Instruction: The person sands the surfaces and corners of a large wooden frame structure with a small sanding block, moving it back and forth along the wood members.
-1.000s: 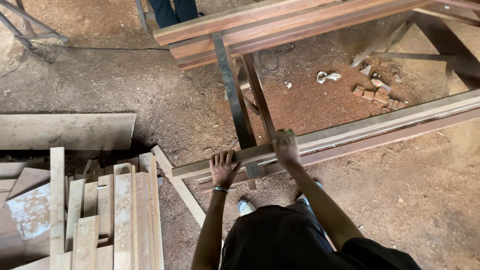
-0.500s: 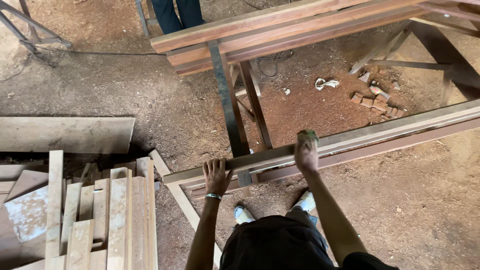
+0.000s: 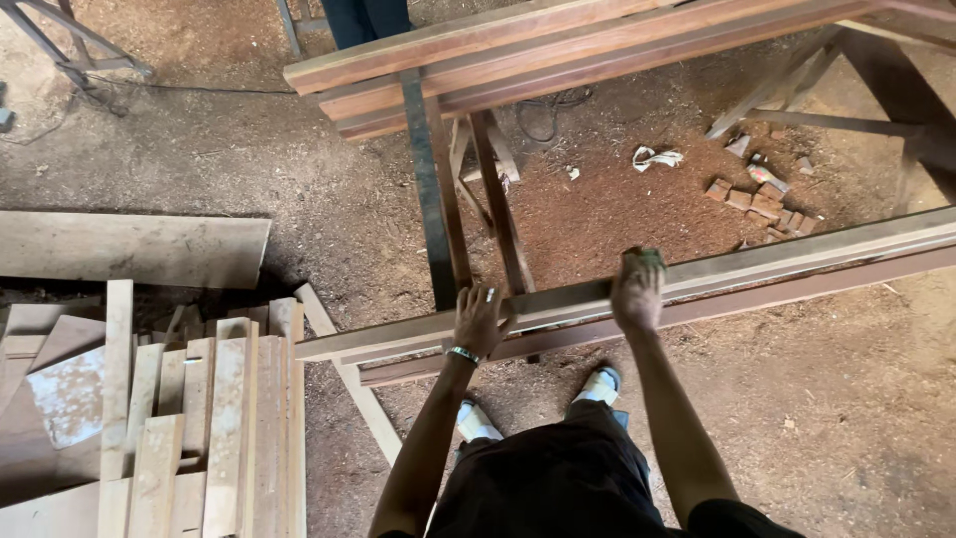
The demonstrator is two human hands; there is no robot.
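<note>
A long pale wooden plank (image 3: 777,261) lies across a trestle, running from lower left to upper right. My left hand (image 3: 480,319) rests flat on the plank near its left end, fingers spread, a bracelet on the wrist. My right hand (image 3: 637,295) presses a small greenish sanding pad (image 3: 643,259) onto the plank's top face, further right. A darker reddish plank (image 3: 797,291) lies just below the pale one. My feet in light shoes stand under the planks.
A second set of long planks (image 3: 558,50) lies on a stand behind. A pile of cut boards (image 3: 199,418) sits at lower left, a wide board (image 3: 129,247) beyond it. Another person's legs (image 3: 363,15) stand at the top. Small wood blocks (image 3: 757,199) lie on the sawdust floor.
My right hand with the pad has slid rightward along the plank. My left hand stays flat on the plank near its left end.
</note>
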